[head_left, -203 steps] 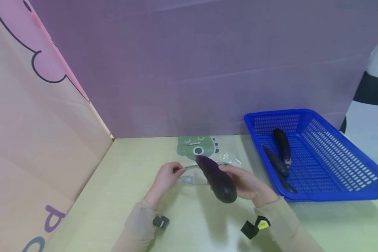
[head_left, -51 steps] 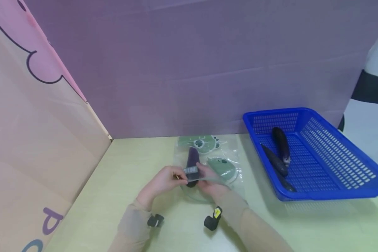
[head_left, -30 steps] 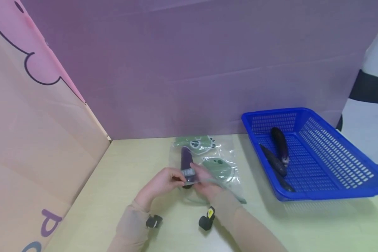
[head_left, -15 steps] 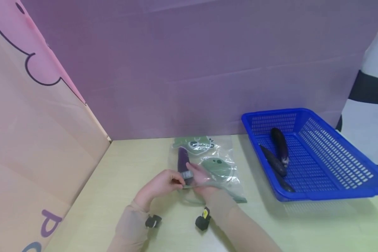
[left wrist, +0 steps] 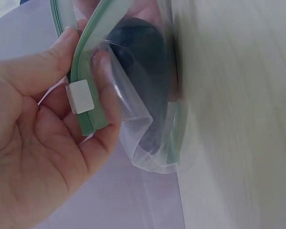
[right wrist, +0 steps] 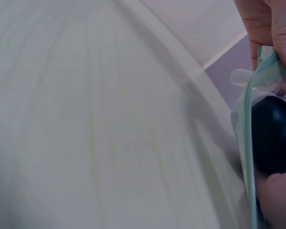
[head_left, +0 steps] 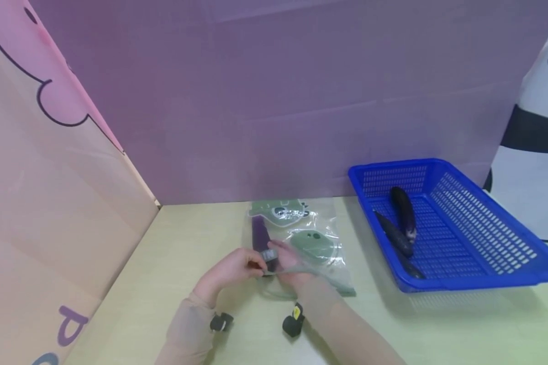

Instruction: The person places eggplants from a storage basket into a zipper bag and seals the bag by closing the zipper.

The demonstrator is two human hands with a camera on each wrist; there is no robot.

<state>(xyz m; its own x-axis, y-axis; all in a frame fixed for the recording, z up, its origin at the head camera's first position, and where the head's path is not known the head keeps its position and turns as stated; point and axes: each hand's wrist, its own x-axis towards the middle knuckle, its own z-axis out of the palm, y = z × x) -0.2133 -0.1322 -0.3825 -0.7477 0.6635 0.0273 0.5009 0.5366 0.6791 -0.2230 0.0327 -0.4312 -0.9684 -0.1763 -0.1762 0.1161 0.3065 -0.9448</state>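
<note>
Eggplant (head_left: 259,234) sits just left of the frame's middle, below centre, inside a clear bag (head_left: 321,215), its blunt end by the bag's open mouth and its narrower end tipped up and to the left.

Closest, along the bottom edge, come two pale sleeves (head_left: 187,324), each wrist wearing a small black camera (head_left: 293,324). Just above, the left hand (head_left: 232,268) pinches the bag's green zip edge (left wrist: 81,52) between thumb and fingers; the left wrist view shows a white slider (left wrist: 81,97) on that edge, right by the fingers. The right hand (head_left: 288,261) reaches in through the mouth, seen through the plastic, fingers curled against the eggplant's near end and gripping it.

Over the eggplant lies a grey printed patch (head_left: 269,255) on the plastic, and to its right is a green printed figure (head_left: 312,243). The bag rests on a pale table (head_left: 192,233).

Over at the right of the frame stands a blue basket (head_left: 484,281) with three more dark eggplants (head_left: 405,215) along its left side, well apart from the hands.

Behind everything, a purple backdrop (head_left: 255,126) fills the upper frame; a pale panel (head_left: 50,192) with a pink shape runs down the left.
</note>
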